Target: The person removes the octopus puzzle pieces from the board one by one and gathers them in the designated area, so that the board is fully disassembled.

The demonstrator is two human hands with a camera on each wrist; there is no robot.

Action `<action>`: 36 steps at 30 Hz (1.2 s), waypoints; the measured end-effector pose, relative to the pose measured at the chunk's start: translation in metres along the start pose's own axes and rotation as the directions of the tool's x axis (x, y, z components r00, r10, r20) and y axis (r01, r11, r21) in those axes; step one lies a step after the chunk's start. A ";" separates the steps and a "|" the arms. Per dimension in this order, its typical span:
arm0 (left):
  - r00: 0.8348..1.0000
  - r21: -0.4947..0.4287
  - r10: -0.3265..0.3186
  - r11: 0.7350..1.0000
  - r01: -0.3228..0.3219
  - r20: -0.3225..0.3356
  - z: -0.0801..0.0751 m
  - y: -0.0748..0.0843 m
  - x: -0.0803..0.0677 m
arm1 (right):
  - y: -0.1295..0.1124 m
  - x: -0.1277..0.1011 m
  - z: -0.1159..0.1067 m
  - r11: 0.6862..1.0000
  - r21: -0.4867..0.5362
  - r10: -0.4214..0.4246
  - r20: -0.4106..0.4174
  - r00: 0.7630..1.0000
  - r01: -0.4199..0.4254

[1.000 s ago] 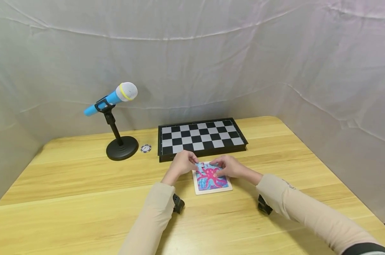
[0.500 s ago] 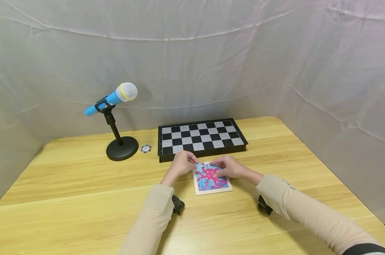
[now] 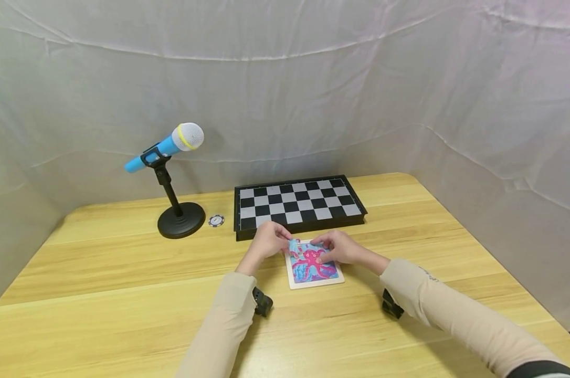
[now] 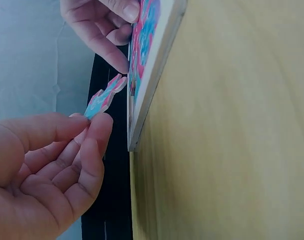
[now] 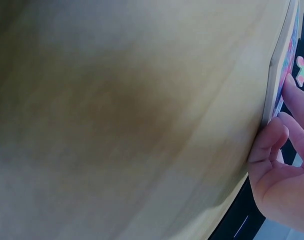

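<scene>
Left hand (image 4: pixel 47 165) pinches puzzle piece (image 4: pixel 106 95) | tilted, tip toward puzzle board (image 4: pixel 154 60)

microphone (image 3: pixel 164 147) on stand | chip, perhaps poker (image 3: pixel 216 220) | chessboard (image 3: pixel 298 203) | wooden table (image 3: pixel 101 294)

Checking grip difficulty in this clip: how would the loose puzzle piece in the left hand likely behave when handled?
The puzzle piece looks thin, flat and probably light: the left hand pinches it by one edge. It stays straight unsupported, so likely stiff. Its narrow lobes might snag against the puzzle board.
</scene>
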State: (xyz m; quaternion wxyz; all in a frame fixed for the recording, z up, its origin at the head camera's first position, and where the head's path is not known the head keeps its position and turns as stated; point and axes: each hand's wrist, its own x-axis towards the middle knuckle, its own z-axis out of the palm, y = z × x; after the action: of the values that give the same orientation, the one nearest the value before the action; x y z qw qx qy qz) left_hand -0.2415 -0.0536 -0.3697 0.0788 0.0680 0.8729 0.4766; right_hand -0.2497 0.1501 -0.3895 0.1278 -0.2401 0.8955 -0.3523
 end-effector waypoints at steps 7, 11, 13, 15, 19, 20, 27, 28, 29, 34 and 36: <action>1.000 -0.031 -0.018 0.999 0.018 -0.012 -0.006 -0.002 0.000 | 0.000 0.000 0.000 1.000 -0.013 -0.004 -0.001 1.000 0.004; 0.999 -0.049 -0.042 0.998 0.041 -0.023 -0.011 -0.003 -0.002 | -0.001 0.000 0.000 1.000 -0.003 0.006 0.004 1.000 -0.006; 0.998 -0.044 -0.046 0.998 0.045 -0.032 -0.014 -0.004 -0.004 | -0.001 -0.001 0.000 1.000 0.001 0.014 0.006 1.000 -0.014; 0.998 -0.046 -0.051 0.998 0.050 -0.039 -0.016 -0.005 -0.005 | -0.001 -0.001 0.000 1.000 0.005 0.021 0.008 1.000 -0.021; 0.997 -0.055 -0.064 0.997 0.061 -0.051 -0.020 -0.009 -0.007 | -0.001 -0.001 0.000 1.000 0.006 0.027 0.008 1.000 -0.027; 0.996 -0.062 -0.069 0.996 0.066 -0.053 -0.021 -0.010 -0.007 | -0.001 -0.001 0.000 1.000 0.007 0.027 0.007 1.000 -0.028; 0.994 -0.091 -0.086 0.993 0.079 -0.068 -0.030 -0.017 -0.010 | -0.002 -0.001 0.001 0.999 0.006 0.033 0.005 0.999 -0.033; 0.994 -0.096 -0.087 0.992 0.080 -0.070 -0.031 -0.018 -0.011 | -0.002 -0.001 0.001 0.999 0.005 0.034 0.004 0.999 -0.034; 0.994 -0.100 -0.088 0.992 0.080 -0.072 -0.033 -0.019 -0.011 | -0.002 -0.001 0.001 0.999 0.006 0.035 0.004 0.999 -0.035; 0.993 -0.116 -0.096 0.989 0.088 -0.070 -0.041 -0.025 -0.014 | -0.001 -0.001 0.000 0.999 0.006 0.039 0.003 0.999 -0.039; 0.993 -0.114 -0.101 0.989 0.093 -0.065 -0.044 -0.028 -0.016 | -0.001 -0.001 0.000 0.999 0.008 0.038 0.005 0.999 -0.038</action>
State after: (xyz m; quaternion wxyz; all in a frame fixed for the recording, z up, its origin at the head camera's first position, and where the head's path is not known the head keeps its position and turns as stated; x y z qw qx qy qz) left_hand -0.2357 -0.1079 -0.3682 0.0748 0.0040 0.8496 0.5221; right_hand -0.2482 0.1500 -0.3887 0.1376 -0.2233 0.8982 -0.3527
